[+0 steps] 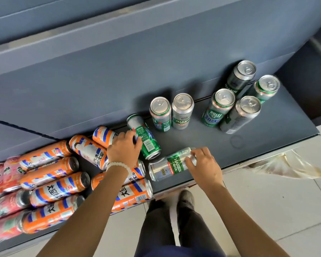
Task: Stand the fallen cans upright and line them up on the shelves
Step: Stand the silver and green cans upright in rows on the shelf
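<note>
Two fallen cans are being taken up at once from the shelf point(267, 127): the left hand point(125, 148) is curled over the green can point(146, 140), lying on its side just right of the orange cans point(57, 182), and the right hand point(204, 165) is closed round the right end of the silver can point(171, 165), flat near the front edge. Next, each is judged to need tipping onto its base and sliding back toward the six upright cans point(182, 110), which are set in loose clusters, not yet one row.
</note>
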